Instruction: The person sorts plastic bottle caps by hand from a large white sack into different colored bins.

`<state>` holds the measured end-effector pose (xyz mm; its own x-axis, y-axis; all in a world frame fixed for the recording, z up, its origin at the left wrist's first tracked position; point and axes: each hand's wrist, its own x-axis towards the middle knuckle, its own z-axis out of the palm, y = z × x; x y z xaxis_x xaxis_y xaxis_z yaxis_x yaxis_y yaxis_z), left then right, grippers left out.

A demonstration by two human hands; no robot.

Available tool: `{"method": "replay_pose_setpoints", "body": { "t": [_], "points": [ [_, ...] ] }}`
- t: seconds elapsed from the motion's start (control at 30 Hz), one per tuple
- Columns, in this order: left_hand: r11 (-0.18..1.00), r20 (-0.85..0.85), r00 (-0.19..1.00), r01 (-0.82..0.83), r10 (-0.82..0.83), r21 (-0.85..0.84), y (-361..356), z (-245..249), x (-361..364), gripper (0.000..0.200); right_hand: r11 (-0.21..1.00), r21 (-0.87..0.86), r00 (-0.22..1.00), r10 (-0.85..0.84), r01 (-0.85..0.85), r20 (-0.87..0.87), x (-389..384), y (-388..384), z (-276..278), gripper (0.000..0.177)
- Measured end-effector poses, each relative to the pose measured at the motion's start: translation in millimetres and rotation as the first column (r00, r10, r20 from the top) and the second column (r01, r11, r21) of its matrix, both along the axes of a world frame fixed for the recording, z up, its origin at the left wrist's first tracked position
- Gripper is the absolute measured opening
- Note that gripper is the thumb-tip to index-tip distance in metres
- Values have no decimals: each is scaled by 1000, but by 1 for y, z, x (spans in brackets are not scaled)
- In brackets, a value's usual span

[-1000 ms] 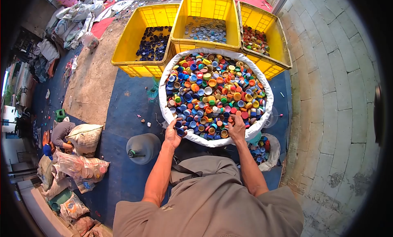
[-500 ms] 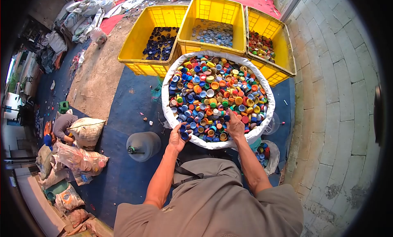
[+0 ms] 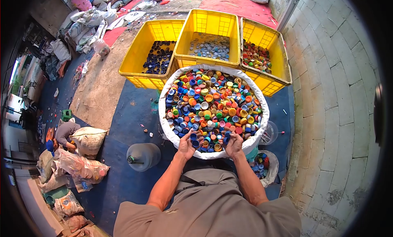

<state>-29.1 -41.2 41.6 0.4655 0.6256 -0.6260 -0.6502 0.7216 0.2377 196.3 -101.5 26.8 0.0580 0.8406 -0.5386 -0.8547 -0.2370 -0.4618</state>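
Note:
A round white-rimmed sack (image 3: 265, 110) full of mixed-colour plastic bottle caps (image 3: 213, 102) stands right in front of me. At its near edge, my left hand (image 3: 187, 146) has its fingers curled around blue bottle caps (image 3: 195, 143). My right hand (image 3: 233, 143) is over the caps on the near right side, its fingers closed on a dark blue bottle cap (image 3: 226, 137). Behind the sack are a left yellow crate (image 3: 139, 52) with dark blue caps, a middle yellow crate (image 3: 200, 22) with pale caps, and a right yellow crate (image 3: 280, 61) with red, orange and green caps.
A large translucent bottle (image 3: 143, 156) stands left of the sack. A smaller bag of caps (image 3: 270, 167) sits by my right forearm. A block wall (image 3: 327, 114) runs along the right. Another person (image 3: 67, 132) bends among filled sacks (image 3: 88, 142) at the left.
My right hand has drawn back from the pile towards me and now holds a dark blue cap. My left hand, still holding blue caps, has shifted slightly right. The view has tilted up.

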Motion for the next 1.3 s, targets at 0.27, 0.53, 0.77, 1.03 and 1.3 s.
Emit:
{"method": "replay_pose_setpoints", "body": {
  "t": [0.27, 0.53, 0.77, 1.03, 1.3],
  "points": [
    [999, -35, 999, 20, -21, -30, -9, -18, 7, 38, 996, -69, 949, -75, 57, -306, -21, -35, -9, 48],
    [989, -42, 996, -87, 83, -119, 65, -6, -39, 35, 967, -253, 1000, 30, -27, 8, -78, 59, -18, 30],
    [858, 279, 918, -372, 283, 355, 204, 125, -94, 102, 925, 371, 940, 50, 83, -336, -134, 220, 145, 84],
    [923, -13, 929, -367, 370, 116, 141, 34, -117, 55, 992, 129, 996, 21, -10, -81, -114, 155, 72, 76],
    [986, -581, 799, -92, 158, 142, 34, -33, -98, 24, 963, -268, 941, 128, -42, 313, -65, 26, -3, 40]
  ]
}}
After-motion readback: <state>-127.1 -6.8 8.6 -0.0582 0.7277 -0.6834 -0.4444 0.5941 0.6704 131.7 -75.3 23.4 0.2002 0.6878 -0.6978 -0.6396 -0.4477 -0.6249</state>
